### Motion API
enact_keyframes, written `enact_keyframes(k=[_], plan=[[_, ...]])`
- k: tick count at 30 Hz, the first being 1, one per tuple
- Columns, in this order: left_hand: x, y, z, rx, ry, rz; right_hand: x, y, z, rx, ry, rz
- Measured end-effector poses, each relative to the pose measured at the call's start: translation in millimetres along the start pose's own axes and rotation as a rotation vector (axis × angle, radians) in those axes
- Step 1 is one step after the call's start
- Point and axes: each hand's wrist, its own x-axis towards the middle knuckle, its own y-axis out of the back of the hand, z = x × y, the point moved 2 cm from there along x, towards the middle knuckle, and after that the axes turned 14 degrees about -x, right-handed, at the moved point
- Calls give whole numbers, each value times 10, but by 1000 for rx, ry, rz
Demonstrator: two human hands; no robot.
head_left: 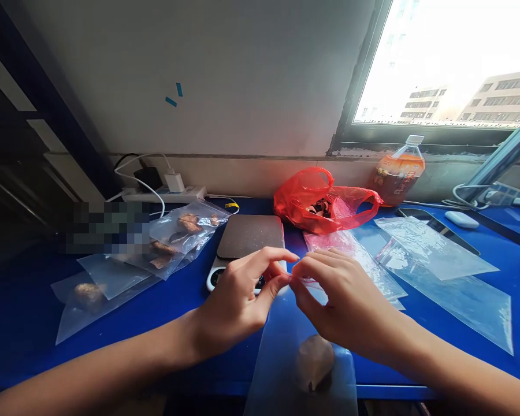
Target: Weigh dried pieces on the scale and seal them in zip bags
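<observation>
Clear bag (275, 364) in hands (247, 286) (340, 289), part-blkg scale (251, 236); red bag (297, 202) nr btl (398, 176).

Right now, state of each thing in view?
Held bag: pale lump inside
Left hand: pinching its top
Right hand: pinching its top
Red bag: open, dark pieces inside
Left bags: overlapping, brown pieces inside
Right bags: lying flat
Bottle: capped
Charger: plugged in
Scale: power unclear
</observation>
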Motion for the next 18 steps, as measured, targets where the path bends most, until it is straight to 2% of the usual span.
enact_keyframes(k=[3,5,13,18], plan=[[11,-9,43,41,-70,-21,10,21,-24,14,8,1],[49,4,71,34,-49,-5,34,72,-10,28,-7,-2],[219,248,154,-17,23,186,155,306,202,59,-114,5],[321,519,171,-69,-122,317,170,404,311,51,-96,79]])
